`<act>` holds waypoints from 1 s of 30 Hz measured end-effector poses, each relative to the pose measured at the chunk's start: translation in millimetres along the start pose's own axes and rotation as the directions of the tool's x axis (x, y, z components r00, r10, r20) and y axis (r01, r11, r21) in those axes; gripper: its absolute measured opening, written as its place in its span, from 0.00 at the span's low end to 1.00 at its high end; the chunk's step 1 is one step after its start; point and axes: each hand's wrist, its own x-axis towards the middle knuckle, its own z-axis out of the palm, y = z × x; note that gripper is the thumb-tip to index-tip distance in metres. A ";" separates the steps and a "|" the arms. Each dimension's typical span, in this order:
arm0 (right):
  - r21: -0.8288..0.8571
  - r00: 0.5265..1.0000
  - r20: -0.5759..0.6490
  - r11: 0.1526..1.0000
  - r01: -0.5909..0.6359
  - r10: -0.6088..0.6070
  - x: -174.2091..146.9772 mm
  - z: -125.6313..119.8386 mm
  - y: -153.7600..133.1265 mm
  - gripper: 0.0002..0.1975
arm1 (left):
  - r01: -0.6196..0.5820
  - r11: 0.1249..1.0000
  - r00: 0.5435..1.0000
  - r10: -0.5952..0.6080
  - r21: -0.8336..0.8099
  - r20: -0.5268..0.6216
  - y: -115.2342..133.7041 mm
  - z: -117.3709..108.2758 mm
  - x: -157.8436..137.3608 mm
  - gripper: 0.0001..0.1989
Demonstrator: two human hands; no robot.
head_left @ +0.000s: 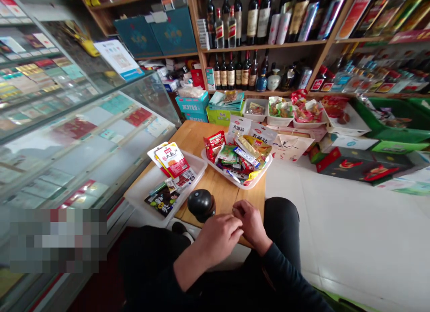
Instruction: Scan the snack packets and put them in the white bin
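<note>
My left hand is closed over the near edge of a small wooden table, its fingers bent and pressed together. Close against it, my right hand is curled too. Whatever the fingers hold, if anything, is hidden. Just beyond my left hand stands a black round-topped object. On the left, a white plastic tray holds a few packets, among them a red and white snack packet and a black packet. A second white tray, farther off, is heaped with colourful snack packets.
A glass display counter runs along the left. Behind the table are wooden shelves of bottles, with snack bins below. Dark boxes sit on the right, by the pale tiled floor. My knees flank the table's near edge.
</note>
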 end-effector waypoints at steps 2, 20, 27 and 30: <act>-0.024 1.000 0.020 1.000 -0.007 0.007 -12.8 5.0 4.3 0.06 | 0.059 0.995 0.996 -0.064 -0.075 -0.062 -8.7 -3.3 -19.7 0.06; -0.157 0.994 0.080 0.985 -0.065 0.078 -25.8 30.6 -14.7 0.13 | 0.396 0.844 0.754 -0.523 -0.361 -0.396 -103.2 -26.6 -137.3 0.09; -0.103 0.962 0.212 0.975 0.199 -0.174 67.9 46.3 -102.0 0.11 | 0.483 0.875 0.779 -0.412 0.034 -0.472 -151.3 -66.2 -134.8 0.12; -0.138 0.915 0.325 0.945 0.298 -0.241 108.4 67.1 -133.8 0.09 | 0.513 0.847 0.813 -0.427 0.140 -0.395 -165.4 -77.7 -126.7 0.13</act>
